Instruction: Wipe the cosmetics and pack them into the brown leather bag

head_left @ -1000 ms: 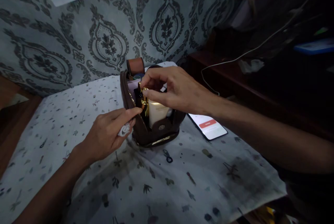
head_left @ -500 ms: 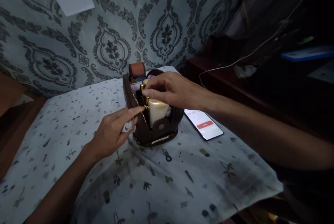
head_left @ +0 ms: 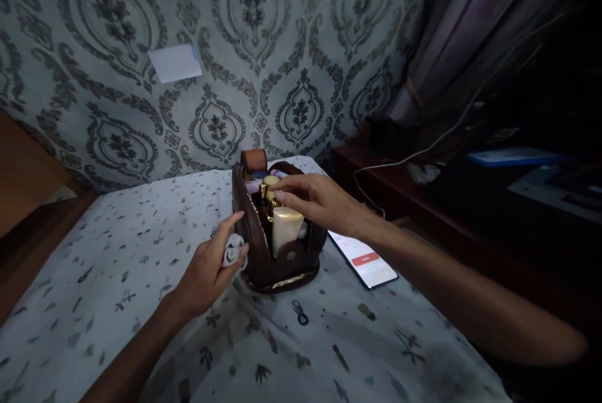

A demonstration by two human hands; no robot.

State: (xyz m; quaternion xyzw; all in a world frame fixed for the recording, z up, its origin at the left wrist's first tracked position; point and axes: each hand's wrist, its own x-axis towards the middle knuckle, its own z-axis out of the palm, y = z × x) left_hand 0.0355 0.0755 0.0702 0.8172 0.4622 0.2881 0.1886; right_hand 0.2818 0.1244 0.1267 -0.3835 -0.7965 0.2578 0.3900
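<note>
A brown zip-up cosmetic bag [head_left: 256, 265] stands unzipped on the patterned cloth. Inside are a cream tube with a gold end [head_left: 286, 230], a small dark bottle with a gold cap [head_left: 263, 192] and an item with a pale yellow round top [head_left: 271, 181]. Over the bag's opening is my right hand [head_left: 317, 199], thumb and fingers slightly apart, just right of the gold cap, with nothing visible between them. My left hand [head_left: 209, 268] rests against the bag's left side, its fingers curled round a crumpled white cloth or tissue [head_left: 234, 250].
A lit phone [head_left: 369, 262] lies right of the bag, partly under my right forearm. Behind is a patterned wall with a white card [head_left: 175, 63] on it. A white cable [head_left: 409, 157] crosses a dark red surface at right, near a blue-edged object [head_left: 515, 157].
My right hand has let go of the gold-capped bottle, which now sits in the bag. My left index finger has drawn back from inside the opening to the bag's side. The view has tilted up.
</note>
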